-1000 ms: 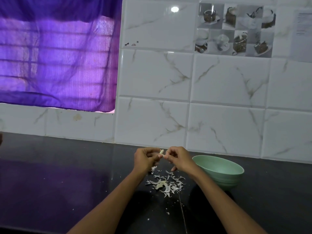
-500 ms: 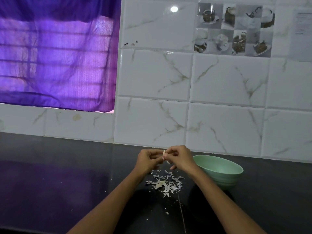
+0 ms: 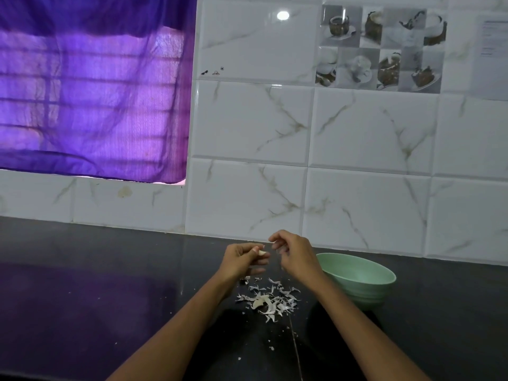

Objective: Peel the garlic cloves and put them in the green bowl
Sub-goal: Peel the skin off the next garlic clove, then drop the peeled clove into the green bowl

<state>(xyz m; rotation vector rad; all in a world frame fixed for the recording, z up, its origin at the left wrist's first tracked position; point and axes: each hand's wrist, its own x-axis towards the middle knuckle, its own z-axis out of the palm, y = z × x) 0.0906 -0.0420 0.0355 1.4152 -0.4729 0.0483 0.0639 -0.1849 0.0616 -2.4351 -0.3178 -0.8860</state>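
Peeling a garlic clove (image 3: pixel 262 253) above the dark counter (image 3: pixel 82 298), lower centre of frame.

Writing on the paper sheet (image 3: pixel 492 50) at upper right too blurred to read. Left hand (image 3: pixel 242 261) curled, pinching the clove at its fingertips; right hand (image 3: pixel 295 255) just beside it, slightly higher, nipping a small shred of skin (image 3: pixel 272 242) between thumb and forefinger. Green bowl (image 3: pixel 360 279) right of the hands, touching neither. Peel scraps (image 3: pixel 268 299) scattered beneath, between the forearms.
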